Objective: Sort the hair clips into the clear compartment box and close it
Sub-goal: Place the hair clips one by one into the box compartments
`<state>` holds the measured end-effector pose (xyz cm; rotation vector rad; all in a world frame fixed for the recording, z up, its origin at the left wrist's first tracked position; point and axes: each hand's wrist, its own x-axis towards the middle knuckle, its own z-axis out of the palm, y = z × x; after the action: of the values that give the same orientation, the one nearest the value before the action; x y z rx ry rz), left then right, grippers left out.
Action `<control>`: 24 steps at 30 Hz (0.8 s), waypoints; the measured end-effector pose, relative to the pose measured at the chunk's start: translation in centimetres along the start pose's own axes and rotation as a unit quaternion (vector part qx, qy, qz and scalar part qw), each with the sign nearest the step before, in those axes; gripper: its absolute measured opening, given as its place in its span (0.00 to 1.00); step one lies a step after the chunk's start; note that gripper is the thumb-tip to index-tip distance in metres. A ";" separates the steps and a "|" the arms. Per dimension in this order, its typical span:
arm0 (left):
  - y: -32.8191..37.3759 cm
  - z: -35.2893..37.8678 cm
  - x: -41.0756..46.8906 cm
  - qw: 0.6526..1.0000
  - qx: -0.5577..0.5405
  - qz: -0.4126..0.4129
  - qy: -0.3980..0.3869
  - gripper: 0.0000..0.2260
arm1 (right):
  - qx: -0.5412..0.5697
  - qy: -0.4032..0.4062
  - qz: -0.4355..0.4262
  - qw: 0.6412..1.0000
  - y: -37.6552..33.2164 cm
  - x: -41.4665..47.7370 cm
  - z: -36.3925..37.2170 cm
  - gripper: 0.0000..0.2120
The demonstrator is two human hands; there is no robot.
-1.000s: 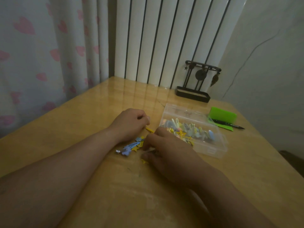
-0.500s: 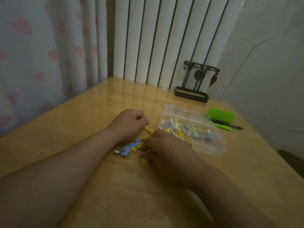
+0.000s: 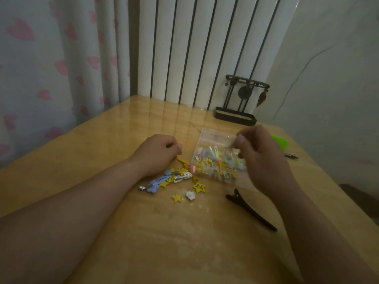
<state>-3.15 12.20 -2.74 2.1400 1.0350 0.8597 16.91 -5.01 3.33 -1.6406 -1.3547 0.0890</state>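
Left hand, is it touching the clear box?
Apart. The head view shows a strip of bare table between the left hand and the left wall of the box.

You have no text, label, brand, number or sign here that can be read; the clear compartment box (image 3: 213, 136) shows no legible marking on its walls; the pen (image 3: 290, 155) at the table's far side is too small and dim for any print to be made out.
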 end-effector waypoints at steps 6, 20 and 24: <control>0.0 0.0 0.0 1.000 -0.002 -0.004 0.001 0.11 | -0.097 0.021 0.058 0.993 3.1 1.0 -1.9 0.03; -0.3 0.2 0.2 1.000 -0.006 0.001 0.004 0.11 | -0.278 -0.074 0.099 0.953 3.5 0.6 -1.5 0.03; -0.4 0.2 0.2 1.000 -0.007 0.000 0.003 0.11 | -0.333 -0.085 0.102 0.933 2.9 0.4 -1.4 0.04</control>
<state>-3.07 12.57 -3.06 2.1265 1.0284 0.8720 20.00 -5.28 2.24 -2.3898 -1.4269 -0.1257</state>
